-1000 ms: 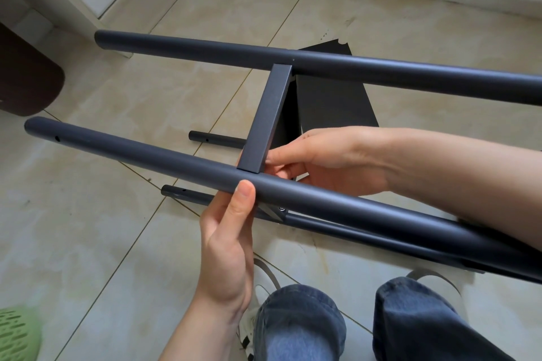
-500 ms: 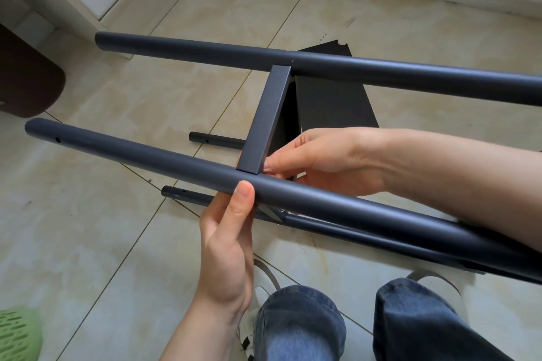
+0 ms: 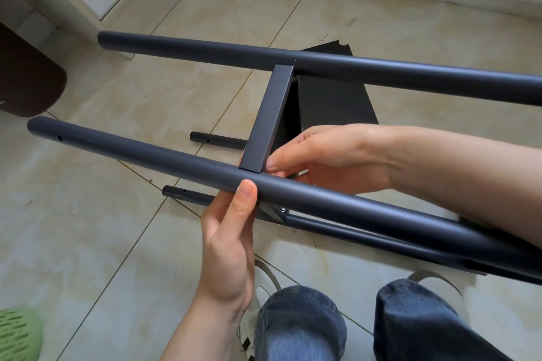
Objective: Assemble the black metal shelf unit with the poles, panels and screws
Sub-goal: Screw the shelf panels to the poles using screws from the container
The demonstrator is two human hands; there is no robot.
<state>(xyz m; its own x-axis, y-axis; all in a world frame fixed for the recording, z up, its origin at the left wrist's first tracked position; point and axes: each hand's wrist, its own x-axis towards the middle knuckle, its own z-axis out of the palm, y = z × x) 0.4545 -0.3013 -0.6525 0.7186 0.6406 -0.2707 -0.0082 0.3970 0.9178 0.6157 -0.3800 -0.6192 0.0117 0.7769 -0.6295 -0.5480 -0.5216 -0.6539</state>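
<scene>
Above the beige tiled floor (image 3: 88, 243), four matte black round poles show: the near pole (image 3: 146, 155) and far pole (image 3: 381, 73) joined by the edge of one flat black panel (image 3: 268, 123), and two thinner-looking ones lower down. Left hand (image 3: 228, 246) grips the near pole from below, thumb on top. Right hand (image 3: 328, 158) pinches at the panel's near corner; what it holds is hidden.

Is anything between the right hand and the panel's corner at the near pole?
Nothing visible. The right hand has its fingertips right at the panel corner, where it meets the near pole, which the left hand grips.
</scene>
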